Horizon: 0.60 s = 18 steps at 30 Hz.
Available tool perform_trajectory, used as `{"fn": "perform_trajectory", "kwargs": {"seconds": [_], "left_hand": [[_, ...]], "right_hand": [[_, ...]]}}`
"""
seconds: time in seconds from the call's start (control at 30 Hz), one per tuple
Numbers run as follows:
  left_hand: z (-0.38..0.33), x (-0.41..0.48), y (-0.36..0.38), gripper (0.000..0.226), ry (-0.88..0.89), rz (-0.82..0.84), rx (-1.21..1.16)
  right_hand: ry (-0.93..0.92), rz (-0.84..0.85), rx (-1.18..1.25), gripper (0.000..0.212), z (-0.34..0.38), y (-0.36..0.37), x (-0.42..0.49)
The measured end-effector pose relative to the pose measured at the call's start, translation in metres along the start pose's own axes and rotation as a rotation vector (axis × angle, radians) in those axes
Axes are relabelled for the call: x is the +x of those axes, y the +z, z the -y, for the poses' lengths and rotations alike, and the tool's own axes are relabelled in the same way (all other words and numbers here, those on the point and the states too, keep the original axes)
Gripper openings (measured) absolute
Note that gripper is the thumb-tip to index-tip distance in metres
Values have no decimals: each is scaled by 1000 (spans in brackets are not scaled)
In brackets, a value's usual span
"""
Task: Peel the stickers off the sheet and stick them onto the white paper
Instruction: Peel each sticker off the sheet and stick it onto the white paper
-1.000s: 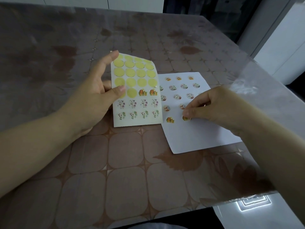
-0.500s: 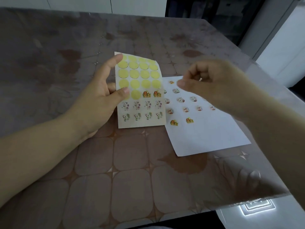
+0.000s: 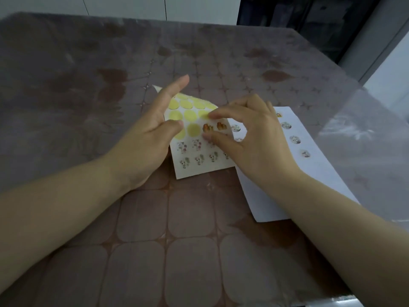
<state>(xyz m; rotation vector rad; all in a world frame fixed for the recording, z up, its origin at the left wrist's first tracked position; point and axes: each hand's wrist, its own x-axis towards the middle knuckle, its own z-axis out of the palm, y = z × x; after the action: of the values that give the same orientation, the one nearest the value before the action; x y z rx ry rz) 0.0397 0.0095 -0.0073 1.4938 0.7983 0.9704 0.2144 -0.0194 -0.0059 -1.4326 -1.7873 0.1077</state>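
Note:
The sticker sheet (image 3: 200,161) lies at the table's centre, its upper rows bare yellow circles, two orange stickers (image 3: 214,126) in the middle row, and pale flower stickers below. My left hand (image 3: 150,131) holds the sheet's left edge, thumb pressed on its face, index finger raised. My right hand (image 3: 250,138) hovers over the sheet's right side, index finger and thumb spread around the orange stickers, nothing pinched between them. The white paper (image 3: 309,173) lies to the right, partly under my right hand, with several round stickers on it.
The table (image 3: 141,251) has a brown patterned cloth under clear plastic. Its right edge runs diagonally near the paper, and its front right corner is close to my right forearm. White cabinet fronts (image 3: 124,5) stand behind the table.
My right hand left the white paper, lifted, and came left onto the sticker sheet, fingers now spread around the orange stickers. My left hand still holds the sheet.

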Motion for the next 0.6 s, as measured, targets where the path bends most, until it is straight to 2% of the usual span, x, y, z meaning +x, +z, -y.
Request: {"fn": "perform_trajectory", "kwargs": {"seconds": [0.13,0.23,0.6], "left_hand": [[0,-2,4,56,36,17,-40],[-3,-3,10,50,80,-41,9],[-7,-4,14,44,92,-90,-15]], "right_hand": [[-12,-51,32,23,1,0,-1],[-18,-63,73,19,4,0,-1],[-36,-96,90,14,8,1,-2]]}}
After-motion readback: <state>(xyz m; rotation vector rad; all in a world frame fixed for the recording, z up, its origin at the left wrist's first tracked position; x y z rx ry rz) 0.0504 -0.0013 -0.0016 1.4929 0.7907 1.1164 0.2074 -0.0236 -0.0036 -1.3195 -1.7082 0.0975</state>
